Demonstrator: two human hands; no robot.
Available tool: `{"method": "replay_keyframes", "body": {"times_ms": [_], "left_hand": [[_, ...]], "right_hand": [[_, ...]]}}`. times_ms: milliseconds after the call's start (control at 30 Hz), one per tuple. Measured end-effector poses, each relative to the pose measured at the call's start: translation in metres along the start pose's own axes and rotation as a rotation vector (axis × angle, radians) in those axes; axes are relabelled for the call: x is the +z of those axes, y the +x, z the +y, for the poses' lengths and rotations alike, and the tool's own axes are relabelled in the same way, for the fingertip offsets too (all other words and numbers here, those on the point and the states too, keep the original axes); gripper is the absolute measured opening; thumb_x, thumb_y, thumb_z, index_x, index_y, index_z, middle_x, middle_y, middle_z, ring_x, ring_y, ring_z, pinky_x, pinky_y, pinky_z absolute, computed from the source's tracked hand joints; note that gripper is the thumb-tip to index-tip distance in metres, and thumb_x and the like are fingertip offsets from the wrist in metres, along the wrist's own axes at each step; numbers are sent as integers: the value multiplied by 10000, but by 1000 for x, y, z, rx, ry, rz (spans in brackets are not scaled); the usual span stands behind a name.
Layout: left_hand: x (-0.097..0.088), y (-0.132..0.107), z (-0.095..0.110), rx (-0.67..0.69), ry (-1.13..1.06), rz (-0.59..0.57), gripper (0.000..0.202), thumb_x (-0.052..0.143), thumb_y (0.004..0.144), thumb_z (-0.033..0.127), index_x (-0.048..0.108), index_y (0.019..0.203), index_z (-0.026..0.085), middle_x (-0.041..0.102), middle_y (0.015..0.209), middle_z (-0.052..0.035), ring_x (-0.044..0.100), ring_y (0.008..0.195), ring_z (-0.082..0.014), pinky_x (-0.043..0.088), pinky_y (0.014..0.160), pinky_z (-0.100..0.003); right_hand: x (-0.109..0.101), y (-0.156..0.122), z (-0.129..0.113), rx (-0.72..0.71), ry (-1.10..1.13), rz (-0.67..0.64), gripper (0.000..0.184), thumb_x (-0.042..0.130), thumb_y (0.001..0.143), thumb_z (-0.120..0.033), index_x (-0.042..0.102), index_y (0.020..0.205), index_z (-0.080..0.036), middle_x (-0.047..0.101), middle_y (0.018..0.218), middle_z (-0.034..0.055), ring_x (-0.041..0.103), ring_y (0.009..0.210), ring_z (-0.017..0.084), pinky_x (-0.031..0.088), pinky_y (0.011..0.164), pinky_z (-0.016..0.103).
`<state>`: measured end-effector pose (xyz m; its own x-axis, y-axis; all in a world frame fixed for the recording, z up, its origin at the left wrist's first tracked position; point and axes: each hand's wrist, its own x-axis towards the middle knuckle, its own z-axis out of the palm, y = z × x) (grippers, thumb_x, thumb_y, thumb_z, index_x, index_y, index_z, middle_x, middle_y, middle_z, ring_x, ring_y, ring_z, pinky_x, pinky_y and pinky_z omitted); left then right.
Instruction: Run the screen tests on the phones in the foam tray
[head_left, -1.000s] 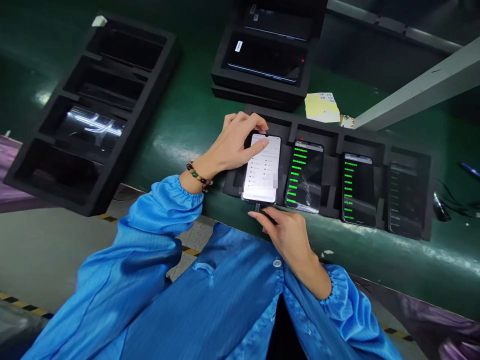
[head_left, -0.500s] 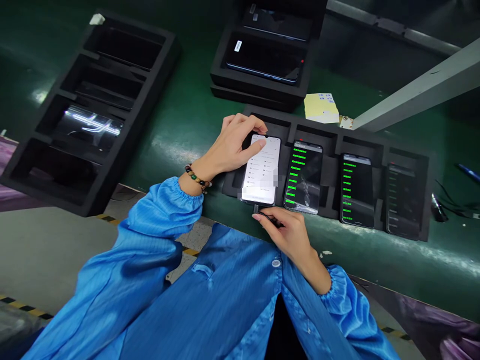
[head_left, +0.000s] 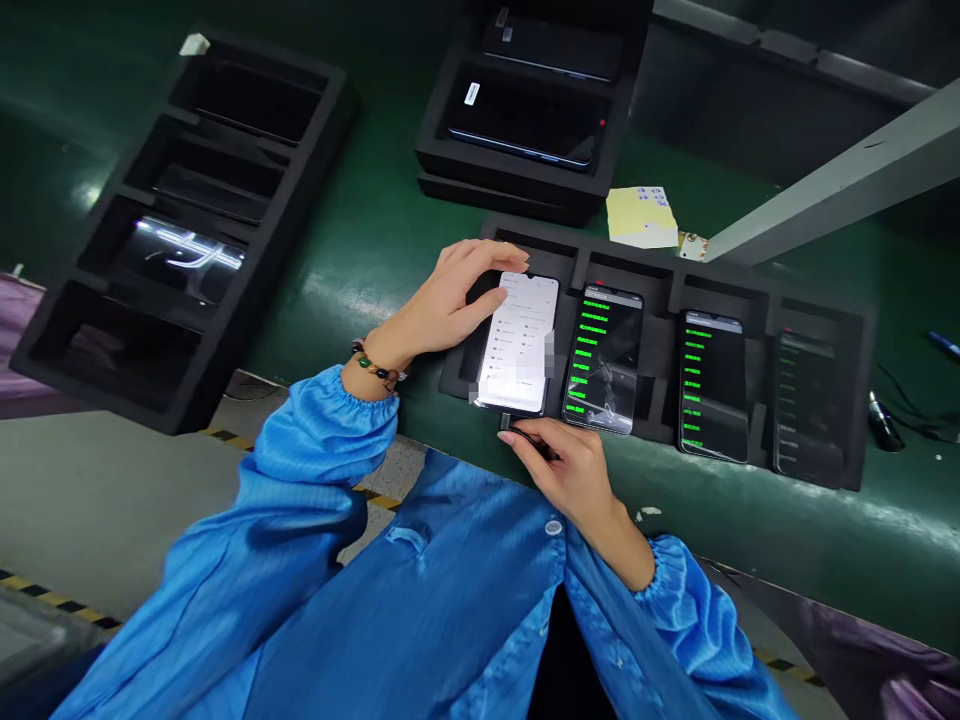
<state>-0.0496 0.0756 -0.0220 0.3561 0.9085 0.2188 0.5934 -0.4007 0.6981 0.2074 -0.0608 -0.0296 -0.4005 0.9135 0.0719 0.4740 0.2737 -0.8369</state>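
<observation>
A phone (head_left: 517, 340) with a lit white screen showing a list lies tilted in the left slot of a black foam tray (head_left: 652, 368). At its top left corner is my left hand (head_left: 457, 295), fingers stretched out past the top edge and thumb apart from them beside the screen. Below the phone, my right hand (head_left: 570, 465) pinches a black charging cable (head_left: 505, 423) by its plug, at the phone's bottom edge. Whether the plug is fully seated I cannot tell. To the right lie more phones (head_left: 604, 355) with green text on dark screens.
Another foam tray (head_left: 262, 235) with dark phones stands at the left. Stacked trays (head_left: 517, 178) hold phones at the back. A yellow note (head_left: 641, 216) lies beside a grey metal post (head_left: 817, 180). Black cables (head_left: 904, 405) and a blue pen (head_left: 943, 343) are at far right.
My left thumb has moved left off the screen to the phone's upper left edge, and the left hand has drawn back slightly. My right hand keeps its pinch on the cable plug.
</observation>
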Motion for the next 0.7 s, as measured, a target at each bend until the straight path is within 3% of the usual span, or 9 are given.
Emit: {"method": "replay_keyframes", "body": {"times_ms": [167, 300, 367, 500, 700], "left_hand": [[-4, -6, -5, 46, -81, -79, 484, 555, 1127, 454, 572, 1570, 260, 641, 1609, -107, 517, 1558, -282, 362, 1337, -505], [2, -1, 4, -24, 3, -47, 634, 738, 998, 592, 595, 1513, 252, 682, 1533, -120, 540, 1493, -336, 386, 1297, -549], [4, 1, 8, -52, 14, -29, 660, 741, 986, 632, 593, 1502, 248, 701, 1493, -123, 558, 1462, -340, 391, 1277, -551], [5, 0, 9, -66, -50, -7, 510, 620, 1088, 562, 593, 1492, 253, 711, 1477, -112, 583, 1440, -305, 391, 1266, -517], [5, 0, 6, -61, -73, 4, 357, 543, 1130, 433, 621, 1431, 258, 720, 1455, -87, 591, 1414, -284, 386, 1265, -497]], "right_hand": [[-1, 1, -1, 1, 25, 5, 292, 690, 1098, -451, 850, 988, -233, 849, 852, 19, 748, 660, 144, 574, 647, 257], [-1, 2, -2, -5, 15, 6, 299, 693, 1098, -455, 846, 970, -232, 845, 837, 12, 738, 640, 140, 560, 630, 260], [-1, 2, -3, -26, 26, 23, 273, 706, 1094, -430, 843, 972, -227, 844, 836, 7, 735, 636, 133, 551, 620, 256], [-2, 3, -3, -49, 29, 31, 224, 726, 1086, -378, 833, 970, -220, 838, 830, -4, 739, 644, 123, 532, 606, 248], [0, 4, -2, -113, 44, 75, 188, 746, 1074, -347, 818, 972, -206, 844, 845, 1, 746, 642, 114, 540, 603, 228]]}}
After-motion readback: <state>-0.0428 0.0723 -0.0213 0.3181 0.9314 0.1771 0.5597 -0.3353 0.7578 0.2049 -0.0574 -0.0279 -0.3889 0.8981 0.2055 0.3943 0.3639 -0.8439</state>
